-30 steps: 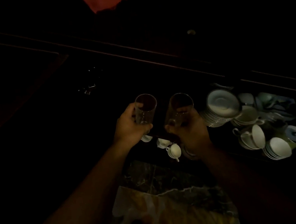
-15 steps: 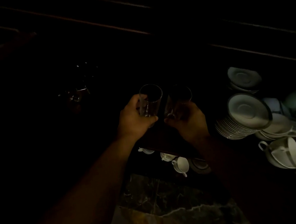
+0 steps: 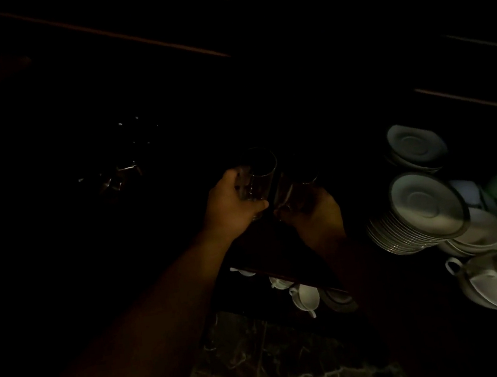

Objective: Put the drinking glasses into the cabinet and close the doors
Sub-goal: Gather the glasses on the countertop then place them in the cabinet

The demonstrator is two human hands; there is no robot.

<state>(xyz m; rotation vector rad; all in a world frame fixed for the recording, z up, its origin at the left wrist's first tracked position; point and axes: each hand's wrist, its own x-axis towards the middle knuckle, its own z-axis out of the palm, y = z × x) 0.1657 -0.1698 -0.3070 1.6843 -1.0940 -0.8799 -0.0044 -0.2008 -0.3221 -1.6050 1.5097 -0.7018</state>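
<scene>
The scene is very dark. My left hand (image 3: 231,207) grips a clear drinking glass (image 3: 257,174), held upright near the middle of the view. Right beside it, my right hand (image 3: 315,211) grips a second clear drinking glass (image 3: 296,186), tilted and almost touching the first. Both glasses are held over a dark shelf (image 3: 281,256) inside the cabinet. Faint glints of other glassware (image 3: 119,177) show deeper in the cabinet to the left. The cabinet doors are not discernible in the dark.
A stack of white saucers (image 3: 421,213) stands on the shelf to the right, with another saucer pile (image 3: 415,145) behind it and white cups (image 3: 493,281) in front. Small white cups (image 3: 304,296) sit on a lower shelf. A marbled floor (image 3: 279,358) lies below.
Both hands have carried the glasses forward and a little deeper into the dark cabinet. The view has shifted, so the saucers and cups now sit farther right and lower.
</scene>
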